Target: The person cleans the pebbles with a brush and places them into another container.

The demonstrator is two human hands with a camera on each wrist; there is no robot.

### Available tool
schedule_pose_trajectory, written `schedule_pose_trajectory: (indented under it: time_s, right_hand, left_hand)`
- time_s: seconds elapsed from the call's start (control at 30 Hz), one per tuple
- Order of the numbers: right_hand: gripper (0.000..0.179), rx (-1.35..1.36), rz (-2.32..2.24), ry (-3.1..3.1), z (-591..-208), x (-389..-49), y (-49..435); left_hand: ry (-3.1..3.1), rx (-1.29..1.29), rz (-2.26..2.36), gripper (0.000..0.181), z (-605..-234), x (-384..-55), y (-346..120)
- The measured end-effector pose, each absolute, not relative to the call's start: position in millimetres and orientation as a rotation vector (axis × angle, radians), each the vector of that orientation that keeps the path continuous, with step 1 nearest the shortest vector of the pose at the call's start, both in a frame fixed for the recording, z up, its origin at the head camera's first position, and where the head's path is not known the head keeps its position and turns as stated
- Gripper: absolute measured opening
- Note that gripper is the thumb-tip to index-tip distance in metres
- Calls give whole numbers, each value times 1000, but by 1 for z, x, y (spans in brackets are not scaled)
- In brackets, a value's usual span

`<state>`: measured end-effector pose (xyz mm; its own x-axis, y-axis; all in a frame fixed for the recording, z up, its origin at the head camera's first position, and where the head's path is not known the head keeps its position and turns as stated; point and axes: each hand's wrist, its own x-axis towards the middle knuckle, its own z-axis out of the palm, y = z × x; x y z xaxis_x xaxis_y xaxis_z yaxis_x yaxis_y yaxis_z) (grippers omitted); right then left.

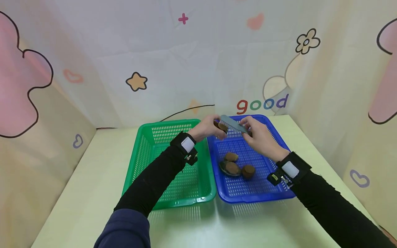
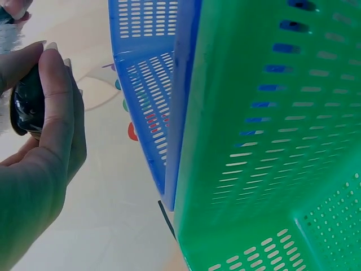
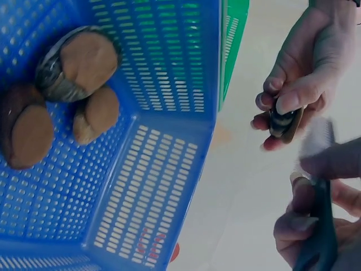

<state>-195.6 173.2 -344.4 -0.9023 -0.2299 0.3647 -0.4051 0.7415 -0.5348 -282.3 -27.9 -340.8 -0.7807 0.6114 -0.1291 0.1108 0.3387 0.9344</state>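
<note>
My left hand (image 1: 207, 128) holds a small dark, glossy shell (image 3: 280, 121) with a brown flat face, pinched between thumb and fingers. A grey-blue brush (image 1: 231, 123) with pale bristles is gripped by its handle in my right hand (image 1: 260, 137). Its bristles face the shell and overlap its edge in the head view. Both hands are raised over the far part of the blue basket (image 1: 263, 199). Inside that basket lie three more brown-faced pieces: a dark-rimmed shell (image 3: 90, 62), a reddish-brown one (image 3: 31, 135) and a smaller tan one (image 3: 98, 116).
A green basket (image 1: 211, 193) stands at the left, its side against the blue one. Both sit on a pale table (image 1: 93, 186). Behind rises a printed cloth backdrop (image 1: 192, 69), with more cloth at either side.
</note>
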Motion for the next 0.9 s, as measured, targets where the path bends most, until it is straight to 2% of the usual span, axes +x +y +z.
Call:
schedule_pose_trajectory:
  time_s: [0.27,0.43,0.67,0.9]
  right_hand:
    - [40,585,766,-2680,-350,-196,163]
    - [39,578,658,-2631,-355,-195,160]
    - [40,618,629,-2628,-351,-193,156]
    - [39,623,624,-2619,-353,-196,153]
  left_hand:
    - [2096,635,1545,39,-349,-283,-34]
    - [2080,582,1597,41,-351,-284,-37]
    - [2059,587,1652,31,-353,-288,-37]
    - [2056,584,1648,36,-354,-285,-38]
